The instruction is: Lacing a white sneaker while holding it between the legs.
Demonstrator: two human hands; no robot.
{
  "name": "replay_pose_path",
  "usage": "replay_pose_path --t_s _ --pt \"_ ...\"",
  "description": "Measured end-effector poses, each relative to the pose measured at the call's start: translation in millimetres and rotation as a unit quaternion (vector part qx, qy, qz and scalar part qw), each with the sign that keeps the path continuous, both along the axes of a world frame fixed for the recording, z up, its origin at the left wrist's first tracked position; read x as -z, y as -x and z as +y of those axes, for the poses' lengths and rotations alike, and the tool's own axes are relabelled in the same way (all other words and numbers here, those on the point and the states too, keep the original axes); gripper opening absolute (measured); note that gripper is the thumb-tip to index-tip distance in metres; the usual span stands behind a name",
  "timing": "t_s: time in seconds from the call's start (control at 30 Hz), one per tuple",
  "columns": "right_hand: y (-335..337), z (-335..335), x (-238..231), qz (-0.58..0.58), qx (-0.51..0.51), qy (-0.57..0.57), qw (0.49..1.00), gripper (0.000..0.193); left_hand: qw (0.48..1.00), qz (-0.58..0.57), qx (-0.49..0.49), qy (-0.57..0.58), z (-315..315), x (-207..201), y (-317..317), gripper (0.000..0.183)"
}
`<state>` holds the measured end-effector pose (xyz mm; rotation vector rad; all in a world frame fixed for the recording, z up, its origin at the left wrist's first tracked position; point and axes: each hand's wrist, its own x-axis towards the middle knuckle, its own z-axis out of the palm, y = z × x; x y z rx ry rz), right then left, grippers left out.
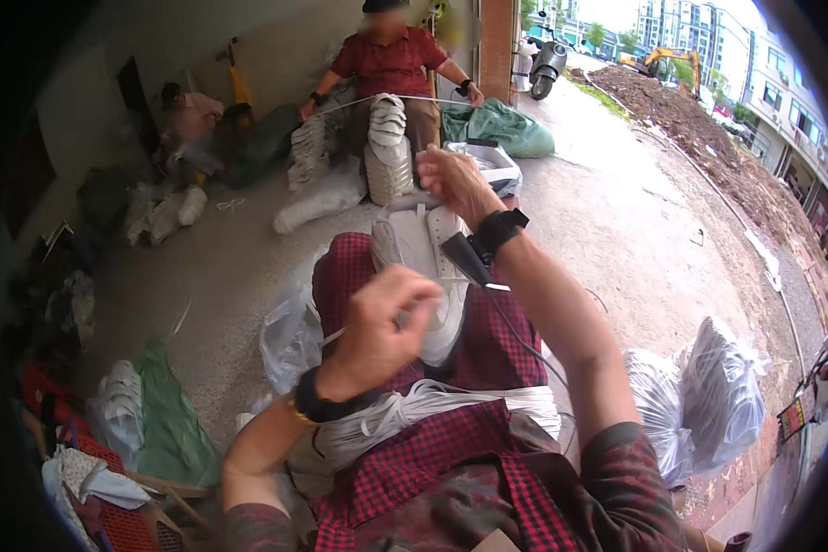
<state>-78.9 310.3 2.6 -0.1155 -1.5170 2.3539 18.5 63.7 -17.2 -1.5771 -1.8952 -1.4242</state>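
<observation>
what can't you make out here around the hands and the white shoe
- Head view: the left hand is fisted, so its grip on the thin white lace is hidden by its own fingers.
- The toe of the white lace-up shoe on the knee is covered by that fist.
- The right hand shows only its back; what its fingers pinch cannot be told.
- The bundle of white laces on the lap runs under the left wrist.

Face of the seated person (391, 64) blurred, white shoe (423, 267) partly hidden behind the left hand (382, 327), right hand (453, 182) fingertips turned away, red basket (110, 515) cut off by the dark rim, excavator (672, 63) too small for detail
</observation>
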Motion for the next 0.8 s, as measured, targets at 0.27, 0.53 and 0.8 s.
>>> replay_pose_path --t_s 0.27,0.53,0.8 --pt "-1.0 -3.7 9.2 0.028 0.094 0.022 0.995 0.019 0.998 -0.012 0.068 -0.010 63.5 19.9 -47.1 0.039" --pt "-0.9 -5.1 13.9 0.039 0.101 0.031 0.994 0.019 0.994 -0.009 0.100 0.045 57.1 12.9 -81.2 0.049" --pt "-0.8 -0.4 15.6 0.024 0.093 0.106 0.990 0.016 0.999 0.013 0.018 0.047 64.6 11.9 -52.2 0.072"
